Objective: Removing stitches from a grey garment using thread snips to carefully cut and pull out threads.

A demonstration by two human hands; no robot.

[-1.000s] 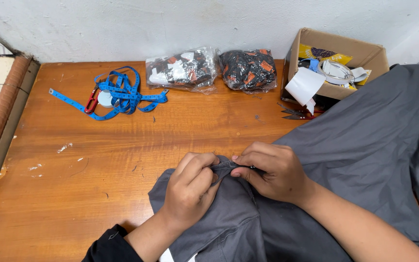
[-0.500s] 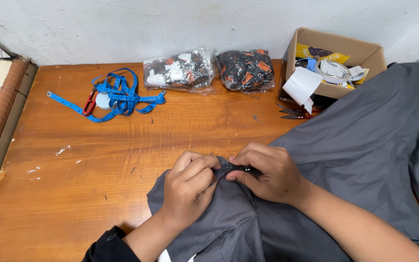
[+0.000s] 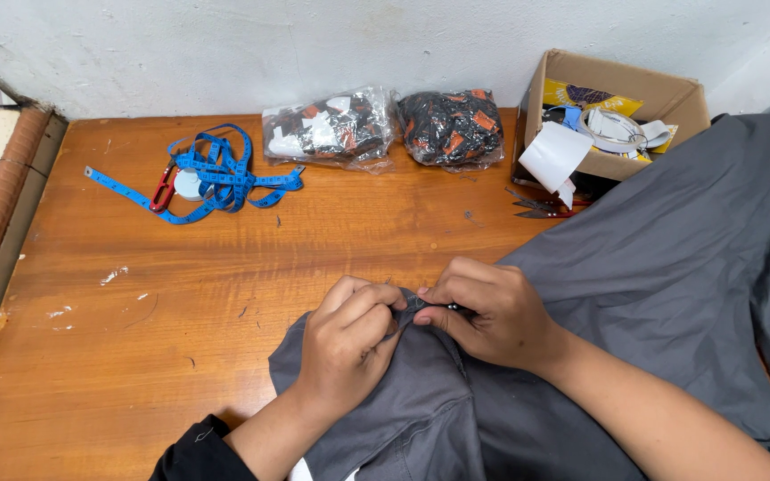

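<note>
L hand [image 3: 349,334] & R hand [image 3: 483,312] pinching grey garment [image 3: 661,276], wooden table [image 3: 225,267]

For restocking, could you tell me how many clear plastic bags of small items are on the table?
2: the left bag and the right bag, side by side along the wall; others could be hidden.

Tailoring workshop: tape measure [image 3: 211,174], grey garment [image 3: 670,285], scissors [image 3: 536,207].

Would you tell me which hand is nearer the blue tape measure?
Left. The left hand lies below and right of the blue tape measure; the right hand is farther right.
</note>
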